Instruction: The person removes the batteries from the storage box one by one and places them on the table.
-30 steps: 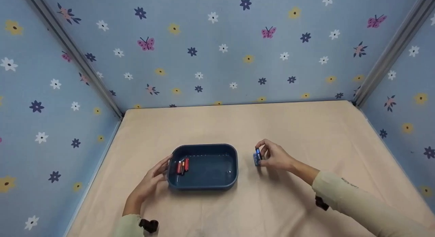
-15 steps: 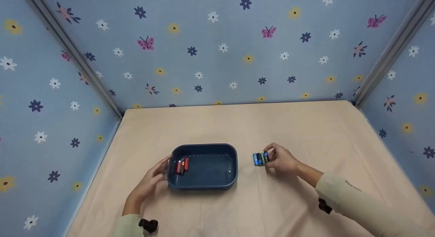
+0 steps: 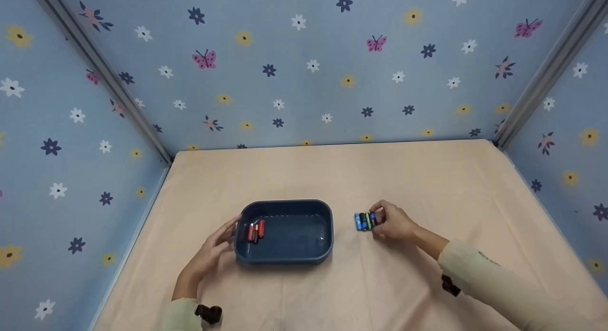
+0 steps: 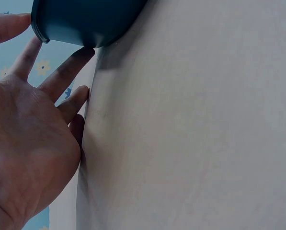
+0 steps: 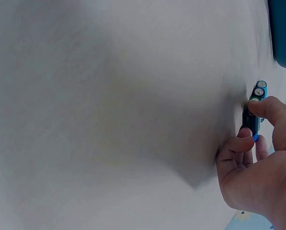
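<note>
My left hand (image 3: 212,248) rests against the left side of a dark blue rectangular dish (image 3: 285,260). Its fingers lie fairly straight, with fingertips touching the dish's rim and outer wall in the left wrist view. Inside the dish, near its left end, are two red batteries and a black-and-orange battery (image 3: 255,233). To the right of the dish, several blue, black and green batteries (image 3: 358,222) lie side by side on the cloth. My right hand (image 3: 395,222) pinches the rightmost, a dark blue battery (image 5: 249,122), between thumb and fingers; the fingers partly hide it.
A pale peach cloth (image 3: 304,176) covers the table, with some creases near the front right. Blue panels (image 3: 304,84) printed with flowers and butterflies enclose the back and sides, with grey metal posts (image 3: 546,67) at the corners.
My right hand has shifted right and set a blue battery down at the right end of the row, still pinching it. My left hand and the dish stay put.
</note>
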Tool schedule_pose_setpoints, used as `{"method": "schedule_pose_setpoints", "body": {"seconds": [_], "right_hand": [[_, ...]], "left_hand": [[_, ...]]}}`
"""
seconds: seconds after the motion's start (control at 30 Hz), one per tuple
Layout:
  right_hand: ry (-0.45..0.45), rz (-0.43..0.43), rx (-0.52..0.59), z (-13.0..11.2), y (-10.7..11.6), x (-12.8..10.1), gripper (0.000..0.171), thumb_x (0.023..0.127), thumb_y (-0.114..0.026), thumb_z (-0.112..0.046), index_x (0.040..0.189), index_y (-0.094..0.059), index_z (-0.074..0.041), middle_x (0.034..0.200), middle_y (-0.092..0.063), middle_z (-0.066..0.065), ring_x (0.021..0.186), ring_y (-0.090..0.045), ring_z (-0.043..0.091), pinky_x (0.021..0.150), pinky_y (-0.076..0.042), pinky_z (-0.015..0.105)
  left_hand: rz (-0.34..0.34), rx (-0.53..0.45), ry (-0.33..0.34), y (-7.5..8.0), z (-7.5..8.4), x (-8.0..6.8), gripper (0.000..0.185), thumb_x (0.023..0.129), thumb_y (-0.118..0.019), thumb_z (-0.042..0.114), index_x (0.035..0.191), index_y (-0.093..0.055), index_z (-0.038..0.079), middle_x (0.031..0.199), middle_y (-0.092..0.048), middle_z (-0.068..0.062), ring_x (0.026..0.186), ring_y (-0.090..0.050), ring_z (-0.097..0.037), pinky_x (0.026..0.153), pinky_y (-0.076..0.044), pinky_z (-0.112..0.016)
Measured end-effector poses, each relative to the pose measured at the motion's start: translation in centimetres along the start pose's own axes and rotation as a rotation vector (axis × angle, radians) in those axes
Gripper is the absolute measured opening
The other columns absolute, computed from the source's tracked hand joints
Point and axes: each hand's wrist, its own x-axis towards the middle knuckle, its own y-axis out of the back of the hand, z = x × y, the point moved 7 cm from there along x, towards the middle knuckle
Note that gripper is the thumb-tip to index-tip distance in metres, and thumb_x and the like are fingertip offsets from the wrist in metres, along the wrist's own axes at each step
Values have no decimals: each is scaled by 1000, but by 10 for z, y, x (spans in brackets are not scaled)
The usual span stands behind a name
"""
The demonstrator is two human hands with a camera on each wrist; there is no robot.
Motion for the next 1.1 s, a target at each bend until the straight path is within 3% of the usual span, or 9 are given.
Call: {"method": "schedule_pose_setpoints", "body": {"seconds": [0.13,0.4,0.53,0.7,0.83,0.97,1.1], "right_hand": [[8,-9,-23,-1,1,1,53,88,-77,8,138,-59,4,99,-63,10,89,-58,19,77,-49,30],[22,-22,-20,-2,1,1,54,88,-77,8,139,-59,4,99,-62,9,86,-58,17,73,-49,27],[31,-39,-28,-4,1,0,58,87,-78,7,142,-57,4,100,-63,10,89,-59,18,75,-49,27],[47,-58,-55,-12,7,-1,66,88,-83,3,148,-54,4,105,-68,15,99,-63,22,86,-52,30],[50,-58,-65,-20,17,0,67,91,-82,1,151,-53,5,106,-68,16,94,-66,20,85,-54,32],[56,-46,-86,-26,26,1,66,91,-78,1,153,-53,5,105,-64,13,82,-59,16,79,-49,32],[62,-32,-94,-29,30,3,65,92,-77,-1,152,-53,4,107,-62,14,82,-54,17,78,-46,32]], "left_hand": [[11,0,18,-2,2,1,76,104,-56,14,177,-39,23,181,-39,-26,164,-46,-53,124,-50,-52],[25,-43,58,-5,7,0,77,104,-53,8,178,-36,16,183,-35,-25,168,-39,-54,134,-34,-71],[13,-37,36,-4,8,-1,76,105,-51,7,179,-34,15,183,-36,-26,168,-40,-54,131,-44,-60],[19,-20,38,-4,5,0,77,104,-49,6,179,-33,14,181,-39,-25,167,-41,-53,122,-50,-43],[22,-21,48,-4,4,0,78,103,-51,6,179,-34,15,181,-39,-25,167,-42,-52,123,-50,-45],[25,-29,53,-4,5,0,78,103,-52,6,178,-35,17,181,-40,-24,166,-43,-52,122,-50,-45],[33,-32,61,-3,2,1,79,102,-53,6,178,-37,20,181,-40,-23,167,-43,-51,127,-46,-53]]}}
